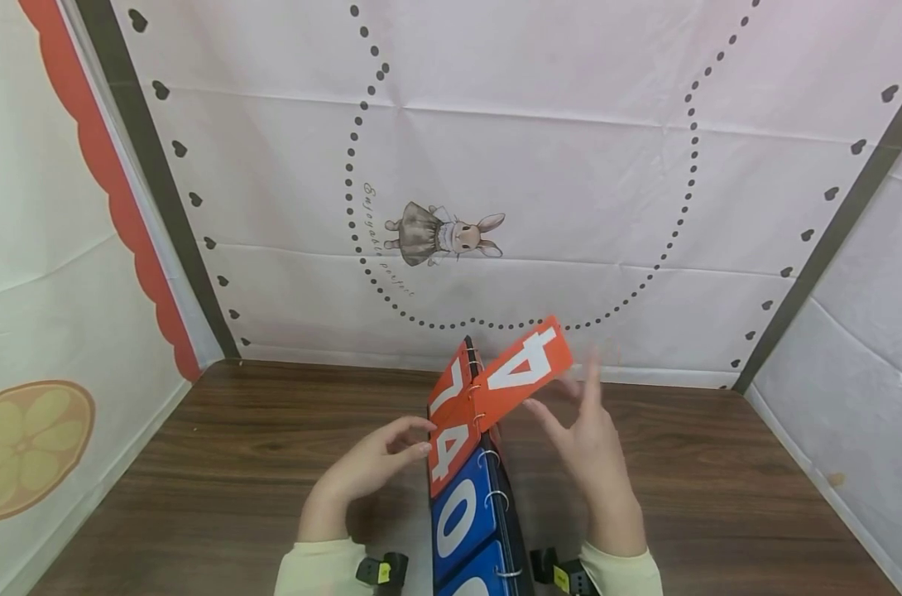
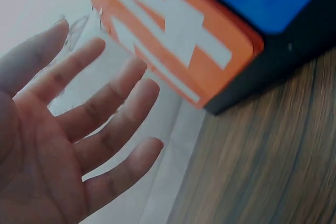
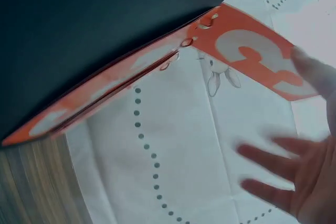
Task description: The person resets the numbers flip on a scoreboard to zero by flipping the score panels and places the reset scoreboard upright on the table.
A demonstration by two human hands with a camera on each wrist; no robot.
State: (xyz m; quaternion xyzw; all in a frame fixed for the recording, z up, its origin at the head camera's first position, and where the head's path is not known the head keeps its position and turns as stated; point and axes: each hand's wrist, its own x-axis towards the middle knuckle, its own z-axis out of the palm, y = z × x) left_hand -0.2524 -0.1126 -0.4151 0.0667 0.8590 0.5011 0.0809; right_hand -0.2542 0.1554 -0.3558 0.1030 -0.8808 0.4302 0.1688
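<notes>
A flip scoreboard (image 1: 507, 484) with a black frame stands on the table, its number cards hung on metal rings. One orange card (image 1: 488, 389) with a white 4 sticks up towards the right, partway through its turn. Its other face shows a white 3 in the right wrist view, where the right thumb (image 3: 317, 74) is at the card's outer end. The right hand (image 1: 592, 455) has its fingers spread and blurred. On the opposite side, the left hand (image 1: 372, 459) has loosely bent fingers close to the lower orange card (image 1: 458, 447); whether they touch it I cannot tell.
Blue cards (image 1: 466, 505) with white zeros hang nearer to me on the scoreboard. The brown wooden table (image 1: 682, 480) meets a white printed cloth (image 1: 570, 190) at the back, with similar cloth on both sides. Black straps (image 1: 391, 571) are on the wrists.
</notes>
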